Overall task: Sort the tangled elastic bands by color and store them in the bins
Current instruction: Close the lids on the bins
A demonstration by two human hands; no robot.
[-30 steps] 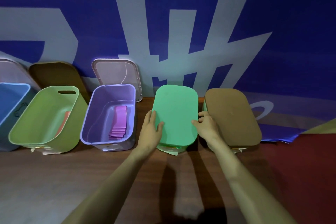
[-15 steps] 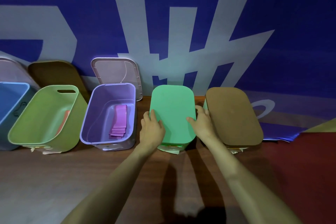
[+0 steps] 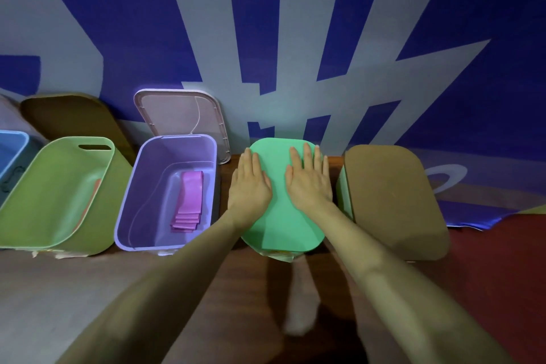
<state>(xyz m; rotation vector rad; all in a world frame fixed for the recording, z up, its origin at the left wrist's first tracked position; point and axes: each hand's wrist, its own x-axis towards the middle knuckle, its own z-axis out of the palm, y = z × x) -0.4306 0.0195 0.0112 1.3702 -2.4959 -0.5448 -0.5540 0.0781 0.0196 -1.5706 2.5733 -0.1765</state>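
Backdrop: a blue banner with pale grey strokes is hung behind the wooden desk.
Landmark: a mint-green lid is set flat on its bin, its long axis running from the near edge toward the banner.
Left hand: laid palm down over the left edge of the mint-green lid.
Right hand: laid palm down on the far right part of the mint-green lid.
Grip: the fingers of both hands are stretched straight and flat, and nothing is clasped.
Pink bands: stacked inside the purple bin just left of the mint-green lid, apart from both hands.
Look: flat, glossy pink strips, layered in steps at the near end.
Axis: the strips run near to far, roughly parallel to the mint-green lid, with the stepped ends pointed toward the near edge.
Olive bin: further left of the mint-green lid, beyond the purple bin.
Brown lid: just right of the mint-green lid, set on another bin.
Clear lid: leaned on the banner, behind and left of the mint-green lid.
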